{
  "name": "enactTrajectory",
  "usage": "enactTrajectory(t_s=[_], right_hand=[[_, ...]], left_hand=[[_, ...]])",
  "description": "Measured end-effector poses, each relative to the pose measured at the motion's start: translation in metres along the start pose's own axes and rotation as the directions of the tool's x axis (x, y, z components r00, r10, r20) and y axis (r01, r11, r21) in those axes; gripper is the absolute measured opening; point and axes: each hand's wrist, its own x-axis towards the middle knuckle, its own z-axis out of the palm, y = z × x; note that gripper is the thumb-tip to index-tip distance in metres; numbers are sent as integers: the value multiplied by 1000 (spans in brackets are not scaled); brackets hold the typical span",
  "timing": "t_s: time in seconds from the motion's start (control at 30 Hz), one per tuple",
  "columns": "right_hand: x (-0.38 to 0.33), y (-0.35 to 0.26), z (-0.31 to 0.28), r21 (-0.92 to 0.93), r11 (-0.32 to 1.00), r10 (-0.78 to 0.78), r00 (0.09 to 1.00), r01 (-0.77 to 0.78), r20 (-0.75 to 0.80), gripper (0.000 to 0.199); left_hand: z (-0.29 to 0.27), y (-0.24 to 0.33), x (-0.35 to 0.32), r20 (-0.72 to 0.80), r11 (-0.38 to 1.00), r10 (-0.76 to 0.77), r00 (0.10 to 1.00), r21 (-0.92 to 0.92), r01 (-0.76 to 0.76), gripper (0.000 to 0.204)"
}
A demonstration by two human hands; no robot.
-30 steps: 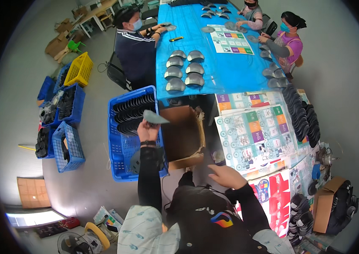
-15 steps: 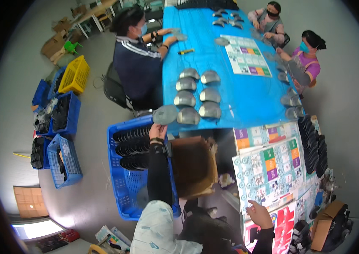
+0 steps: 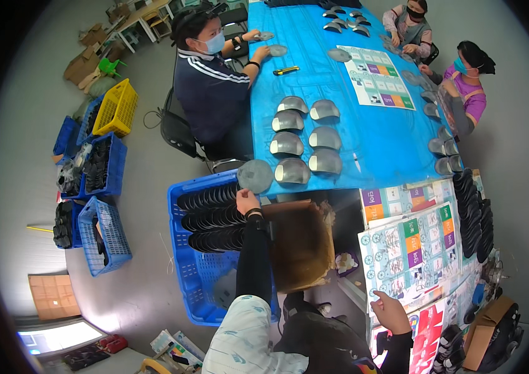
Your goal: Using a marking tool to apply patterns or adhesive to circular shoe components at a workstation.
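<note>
A round, thin, greyish see-through disc [image 3: 255,176] is pinched at its lower edge by my left hand [image 3: 248,202], which reaches forward over the far right corner of a blue plastic crate [image 3: 186,283]. Rows of curved black pieces [image 3: 214,218] fill the far part of that crate, and another pale disc [image 3: 225,288] lies on its bottom. My right hand [image 3: 391,313] is low on the right, above the printed sheets [image 3: 401,255], its fingers apart and nothing in them. Just past the held disc, curved smoky shells [image 3: 292,170] stand in two columns on a blue-covered table [image 3: 376,156].
An opened cardboard box [image 3: 295,246] stands right of the crate. One person [image 3: 214,87] sits left of the table holding discs; two others [image 3: 464,87] work on its right. A yellow-handled cutter [image 3: 286,70] lies on the cover. More crates [image 3: 105,240] sit on the left floor.
The view has shifted slightly, so everything sits further right. The held disc has turned to look rounder. The seated person on the left has turned their head toward me.
</note>
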Motion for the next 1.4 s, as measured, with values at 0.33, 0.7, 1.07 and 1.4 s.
enactTrajectory(t_s=[0.33, 0.7, 1.07, 1.4], right_hand=[[-13, 4, -1, -30, 1000, -9, 1000, 9, -24, 42], [-23, 5, 5, -43, 999, -2, 1000, 1, -29, 42], [-25, 10, 5, -56, 998, -25, 998, 22, -53, 42], [-21, 11, -1, -64, 998, 1, 999, -4, -37, 42]], left_hand=[[-16, 31, -24, 66, 951, 234, 970, 192, -242, 26], [-23, 26, -34, 102, 770, 531, 841, 355, -530, 22], [-28, 57, -33, 157, 927, 256, 954, 241, -288, 17], [-16, 45, -36, 239, 984, -33, 970, 179, -10, 82]])
